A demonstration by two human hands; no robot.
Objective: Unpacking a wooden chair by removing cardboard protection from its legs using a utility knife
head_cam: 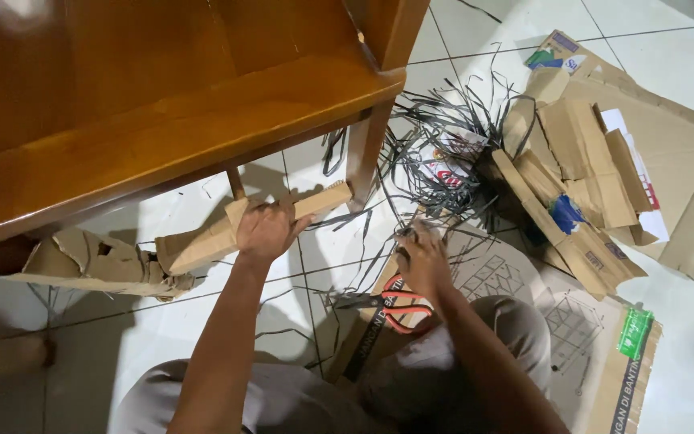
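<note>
My left hand (268, 227) grips a long folded strip of brown cardboard (204, 244) and holds it under the wooden bench, against the bench leg (366, 153). My right hand (421, 259) reaches into a tangle of thin black strips (435, 153) on the floor; its fingers are curled, and what they pinch is hidden. Red-handled scissors (391, 309) lie on a flat cardboard sheet just below my right wrist.
A varnished wooden bench (162, 104) fills the upper left. Torn cardboard (94, 261) lies under it at left. Opened cardboard boxes (604, 161) are piled at right on the white tiled floor (688, 325). My knees are at the bottom.
</note>
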